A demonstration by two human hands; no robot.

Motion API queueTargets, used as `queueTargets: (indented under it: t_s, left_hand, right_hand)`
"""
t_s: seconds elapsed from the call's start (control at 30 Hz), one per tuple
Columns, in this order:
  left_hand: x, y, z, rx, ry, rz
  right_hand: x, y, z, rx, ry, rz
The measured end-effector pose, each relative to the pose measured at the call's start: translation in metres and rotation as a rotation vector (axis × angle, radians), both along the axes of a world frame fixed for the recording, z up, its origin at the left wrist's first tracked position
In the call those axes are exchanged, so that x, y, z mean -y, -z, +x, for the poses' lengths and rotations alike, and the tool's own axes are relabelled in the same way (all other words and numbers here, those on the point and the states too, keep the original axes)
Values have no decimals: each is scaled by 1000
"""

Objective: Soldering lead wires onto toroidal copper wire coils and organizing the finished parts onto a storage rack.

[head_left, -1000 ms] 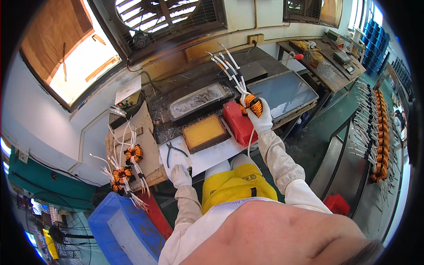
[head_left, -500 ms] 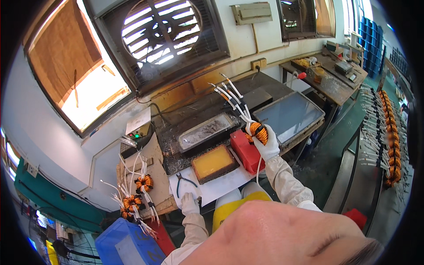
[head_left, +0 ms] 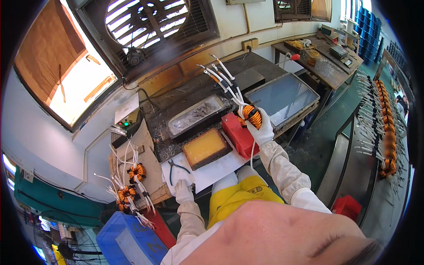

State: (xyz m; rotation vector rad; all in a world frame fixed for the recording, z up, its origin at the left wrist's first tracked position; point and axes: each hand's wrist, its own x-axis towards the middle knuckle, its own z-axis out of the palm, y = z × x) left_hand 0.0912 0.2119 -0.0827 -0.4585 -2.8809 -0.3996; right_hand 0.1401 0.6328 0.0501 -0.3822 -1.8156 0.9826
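Observation:
My right hand, in a white glove, is closed around an orange toroidal coil. Several thick white wire leads with dark sleeves and bare tips rise from it toward the upper left; one more hangs down. It is held above a red box. My gloved left hand lies with fingers stretched out on white paper at the bench's front edge. Just beyond its fingertips are dark-handled pliers, lying spread and not held. A tray of amber material sits between the pliers and the red box.
Behind the amber tray is a rectangular pot of greyish, crusted material. A wide tray of grey liquid stands right. More coils lie at the bench's left, above a blue crate. A rack of coils runs along the far right.
The whole view has shifted, so the scene sits higher and farther left. My right hand still holds the coil over the red box; my left stays by the pliers.

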Motion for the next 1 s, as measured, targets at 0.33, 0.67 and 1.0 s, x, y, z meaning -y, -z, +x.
queueTargets:
  t_s: [0.33,0.67,1.0]
  left_hand:
    - [-10,-14,-10,59,21,-132]
    - [-12,-17,-9,116,3,-170]
    - [-12,-18,-3,1,12,-134]
  right_hand:
    - [-1,0,1,-25,14,7]
    - [-3,2,-1,-31,11,23]
    - [-4,7,-3,-20,6,-8]
